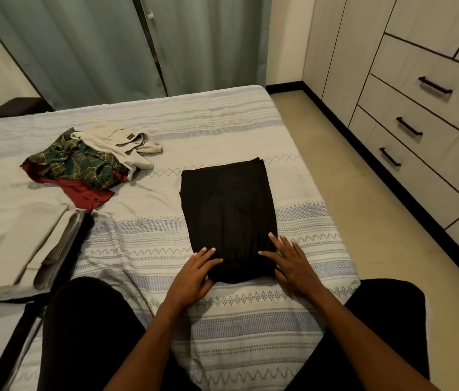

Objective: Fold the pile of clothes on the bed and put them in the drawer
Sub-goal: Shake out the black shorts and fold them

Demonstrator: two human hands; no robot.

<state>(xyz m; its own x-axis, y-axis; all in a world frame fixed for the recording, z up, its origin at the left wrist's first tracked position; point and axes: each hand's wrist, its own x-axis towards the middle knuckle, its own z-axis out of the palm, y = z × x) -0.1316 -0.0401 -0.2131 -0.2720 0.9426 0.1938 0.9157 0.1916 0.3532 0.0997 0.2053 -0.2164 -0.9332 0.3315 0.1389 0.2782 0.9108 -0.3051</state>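
Nearest the camera are the person's legs in black, w/ both forearms reaching fwd over the bed (143, 249), which wears a pale striped cover w/ zigzag and diamond bands. The left hand (191, 276) lies flat, fingers straight and spread, fingertips resting on the near-left corner of the folded black garment (227, 210); it grips nothing. The right hand (293, 263) is likewise flat w/ fingers extended, pressing on the near-right corner of that garment, holding nothing. The black garment sits folded into a neat rectangle approx mid-bed, towards the bed's right edge. To the left, near the bed's left side, lies a folded beige garment (25, 246), stacked over something dark whose kind can't be told. Further back on the left is the unfolded pile: a green plaid shirt (81, 162) on top of a red shirt (87, 194), w/ a cream garment (121, 143) touching it at the back right. Right of the bed, across a strip of floor, stands a wardrobe w/ three drawers (425, 119), all closed, black handles. Behind the bed hang grey-green curtains (96, 43).
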